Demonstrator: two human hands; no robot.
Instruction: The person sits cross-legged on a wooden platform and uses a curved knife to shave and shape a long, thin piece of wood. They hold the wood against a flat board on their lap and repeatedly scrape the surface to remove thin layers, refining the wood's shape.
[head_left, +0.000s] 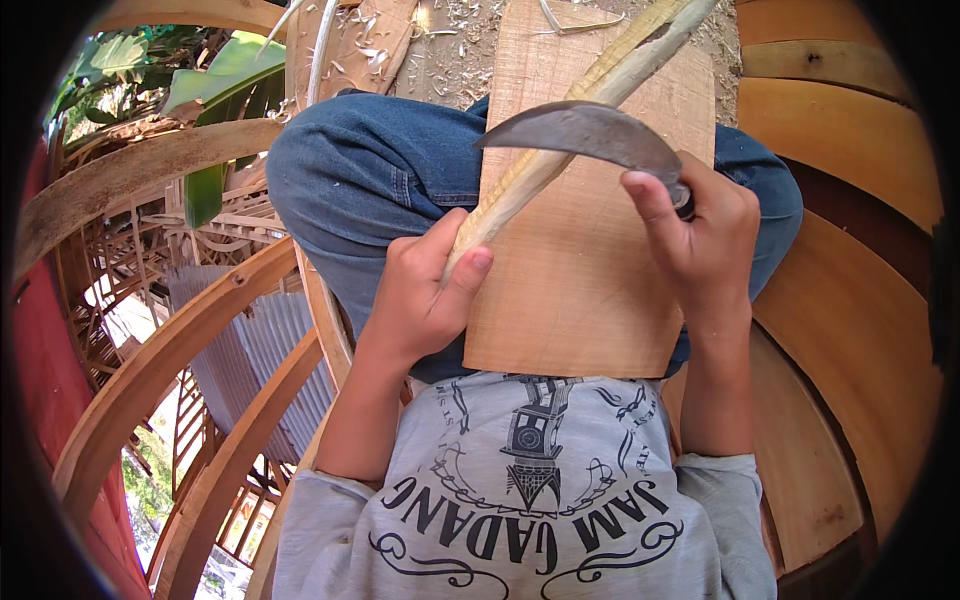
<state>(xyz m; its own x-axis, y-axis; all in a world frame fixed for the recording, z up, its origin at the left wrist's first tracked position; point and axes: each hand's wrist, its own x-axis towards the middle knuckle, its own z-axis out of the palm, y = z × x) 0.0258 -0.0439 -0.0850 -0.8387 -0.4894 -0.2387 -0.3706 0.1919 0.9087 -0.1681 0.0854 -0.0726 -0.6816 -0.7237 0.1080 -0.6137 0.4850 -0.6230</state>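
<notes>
A long pale stick [512, 186], partly stripped to bare wood, slants from my lap up to the far right. My left hand [428, 285] is closed round its near end, thumb on top. In my right hand [705, 225] is a sickle [590, 131] with a curved dark blade. The fist wraps its handle, which is mostly hidden, and the thumb points toward the blade. The blade lies across the stick, its tip pointing left. Under both rests a flat wooden board [590, 270] across my crossed legs in blue jeans [370, 150].
Wood shavings [455, 50] litter the surface beyond my legs. Curved wooden ribs [190, 370] rise at the left, with gaps between them showing corrugated sheets [250, 340] below. Curved planks [845, 130] form a wall close on the right. Green leaves [225, 85] hang at the far left.
</notes>
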